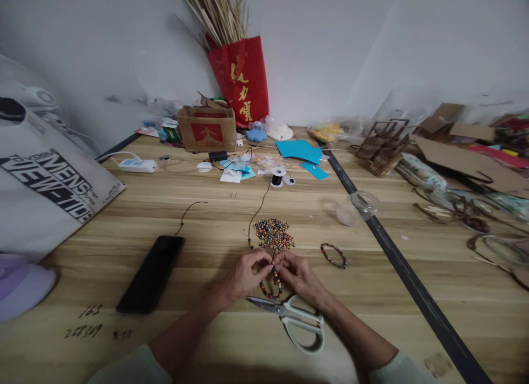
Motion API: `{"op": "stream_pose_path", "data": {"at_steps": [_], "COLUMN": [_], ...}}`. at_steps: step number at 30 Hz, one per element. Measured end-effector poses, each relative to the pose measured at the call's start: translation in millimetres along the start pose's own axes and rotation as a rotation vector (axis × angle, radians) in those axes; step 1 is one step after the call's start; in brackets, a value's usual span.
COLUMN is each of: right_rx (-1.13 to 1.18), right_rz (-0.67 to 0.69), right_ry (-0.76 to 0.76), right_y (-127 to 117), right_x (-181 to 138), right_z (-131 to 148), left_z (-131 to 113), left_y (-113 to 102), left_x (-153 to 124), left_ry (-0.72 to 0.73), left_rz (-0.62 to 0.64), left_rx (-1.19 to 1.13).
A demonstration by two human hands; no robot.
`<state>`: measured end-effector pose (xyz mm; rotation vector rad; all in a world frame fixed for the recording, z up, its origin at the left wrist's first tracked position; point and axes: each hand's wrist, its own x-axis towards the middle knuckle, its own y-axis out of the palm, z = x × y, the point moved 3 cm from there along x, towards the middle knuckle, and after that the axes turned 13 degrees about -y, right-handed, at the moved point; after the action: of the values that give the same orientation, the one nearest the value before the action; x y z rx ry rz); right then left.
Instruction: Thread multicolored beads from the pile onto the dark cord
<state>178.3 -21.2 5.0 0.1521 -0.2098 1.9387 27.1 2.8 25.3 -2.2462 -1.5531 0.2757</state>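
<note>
My left hand (249, 272) and my right hand (295, 271) meet fingertip to fingertip, both pinching at the top of a beaded bracelet (270, 293). Its loop of small multicoloured beads hangs below my fingers; the cord ends inside the pinch are mostly hidden. Just beyond my fingers lies a pile of loose beads (273, 233). Black cord (257, 210) runs from a spool (277, 177) down to a few beads at the pile's left side. Scissors (294, 319) with pale handles lie partly open by my right wrist. A second beaded bracelet (334, 255) rests to the right.
A black phone (150, 274) and a short piece of cord (188, 214) lie left. Behind are a cardboard box (206, 129), a red bag (244, 75) and blue sheets (299, 151). A clear plastic roll (359, 206) sits near the dark table strip (397, 263). A white bag (53, 180) bulges at left.
</note>
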Motion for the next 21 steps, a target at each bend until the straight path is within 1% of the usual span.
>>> {"op": "stream_pose_path", "data": {"at_steps": [2, 4, 12, 18, 21], "right_rx": [-0.129, -0.186, -0.054, -0.110, -0.122], "right_rz": [-0.014, -0.017, -0.047, 0.013, 0.036], "right_ry": [-0.073, -0.111, -0.050, -0.065, -0.055], "right_y": [-0.5, -0.9, -1.6, -4.8, -7.1], "right_x": [-1.6, -2.2, 0.6, 0.0, 0.5], "right_z": [3.1, 5.3, 3.0, 4.4, 4.3], "left_z": [0.3, 0.1, -0.4, 0.9, 1.7], "left_y": [0.2, 0.5, 0.5, -3.0, -5.6], "left_x": [0.3, 0.4, 0.3, 2.4, 4.0], "left_ry": [-0.029, -0.045, -0.041, -0.019, -0.058], "left_rz": [-0.001, 0.003, 0.015, -0.015, 0.009], "left_rx": [-0.024, -0.039, -0.056, -0.138, -0.202]}}
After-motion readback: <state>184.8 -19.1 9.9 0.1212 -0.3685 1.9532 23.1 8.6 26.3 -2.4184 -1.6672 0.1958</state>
